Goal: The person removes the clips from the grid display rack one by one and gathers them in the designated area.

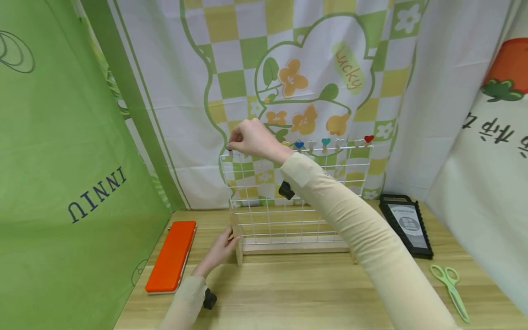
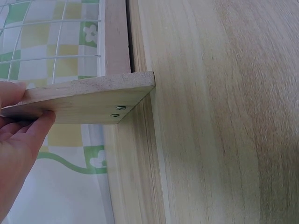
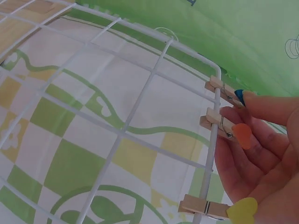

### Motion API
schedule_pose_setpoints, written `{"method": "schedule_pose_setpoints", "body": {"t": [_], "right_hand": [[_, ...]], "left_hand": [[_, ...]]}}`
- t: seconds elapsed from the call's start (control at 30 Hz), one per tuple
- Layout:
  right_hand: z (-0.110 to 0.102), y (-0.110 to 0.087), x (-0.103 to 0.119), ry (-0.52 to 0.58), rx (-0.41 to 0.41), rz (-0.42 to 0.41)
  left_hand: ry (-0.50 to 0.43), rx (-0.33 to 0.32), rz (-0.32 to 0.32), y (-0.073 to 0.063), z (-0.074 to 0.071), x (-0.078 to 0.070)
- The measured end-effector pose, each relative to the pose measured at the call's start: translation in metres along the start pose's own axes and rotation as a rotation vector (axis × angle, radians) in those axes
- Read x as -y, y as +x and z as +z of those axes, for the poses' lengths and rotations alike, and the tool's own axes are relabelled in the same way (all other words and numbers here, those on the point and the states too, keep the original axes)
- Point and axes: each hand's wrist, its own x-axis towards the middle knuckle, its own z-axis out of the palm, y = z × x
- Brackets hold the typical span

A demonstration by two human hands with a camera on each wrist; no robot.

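Note:
A white wire grid [image 3: 152,72] stands upright in a wooden base [image 1: 294,249]. At the grid's upper left corner, my right hand [image 1: 253,136] pinches a wooden clothespin [image 3: 226,94] with a dark blue heart, which sits over the top wire. Right beside it are clothespins with an orange heart [image 3: 242,135] and a yellow heart [image 3: 244,210]. More heart clothespins, among them a teal one [image 1: 326,142] and a red one [image 1: 369,138], line the top wire. Low on the left, my left hand [image 1: 220,251] grips the stand's wooden side board [image 2: 88,91] between thumb and fingers.
An orange-red flat case [image 1: 171,256] lies on the table at the left. To the right are a black-framed board with a handle [image 1: 406,224] and light green scissors [image 1: 453,293]. Patterned curtain [image 1: 235,85] hangs close behind the grid.

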Motion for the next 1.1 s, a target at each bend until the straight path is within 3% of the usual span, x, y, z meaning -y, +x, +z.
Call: {"method": "schedule_pose_setpoints", "body": {"t": [0.53,0.73,1.1], "right_hand": [[-0.007,-0.007,0.007,0.073,-0.117,0.015],[-0.017,-0.018,0.008,0.153,-0.12,0.002],[-0.023,-0.045,0.004,0.188,-0.184,-0.069]], "left_hand": [[-0.044,-0.027,-0.021,-0.001,0.002,-0.004],[-0.026,-0.034,-0.023,-0.001,0.0,-0.005],[-0.016,-0.023,-0.023,-0.001,0.001,-0.005]]}}
